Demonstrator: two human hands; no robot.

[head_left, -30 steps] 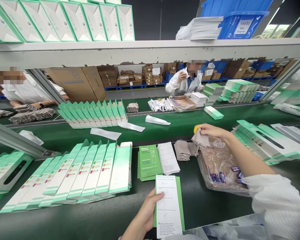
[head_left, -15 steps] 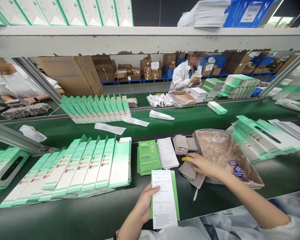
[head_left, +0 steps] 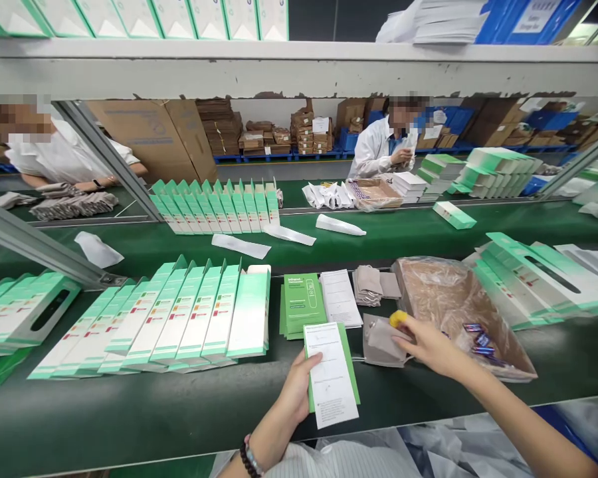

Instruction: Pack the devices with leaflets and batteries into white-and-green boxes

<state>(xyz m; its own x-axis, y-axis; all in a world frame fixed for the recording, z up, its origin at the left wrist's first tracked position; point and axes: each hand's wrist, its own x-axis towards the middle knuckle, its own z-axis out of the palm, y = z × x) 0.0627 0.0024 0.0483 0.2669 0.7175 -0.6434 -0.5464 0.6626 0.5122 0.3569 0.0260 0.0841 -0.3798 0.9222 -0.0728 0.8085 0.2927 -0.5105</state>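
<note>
My left hand (head_left: 299,382) is closed on a white printed leaflet (head_left: 333,385) laid over a green booklet (head_left: 349,372), thumb on top of the leaflet. My right hand (head_left: 431,345), with a yellow finger cover, is closed at the right edge of a grey cloth drawstring pouch (head_left: 379,344) on the dark green work surface; its fingertips are partly hidden. Behind are a stack of green booklets (head_left: 301,302), a pile of white leaflets (head_left: 341,299) and folded grey pouches (head_left: 369,285).
To the right stands an open cardboard tray (head_left: 428,292), lined with plastic, holding several batteries (head_left: 481,340). Rows of green-and-white boxes (head_left: 189,318) stand left, more boxes (head_left: 533,279) right. A shelf (head_left: 289,73) crosses above. Two co-workers (head_left: 379,149) sit beyond the belt (head_left: 299,255).
My right hand has moved and turned beside the grey pouch, which now lies straighter with its cord towards the left. My left hand still holds the leaflet and booklet. The whole view has shifted.
</note>
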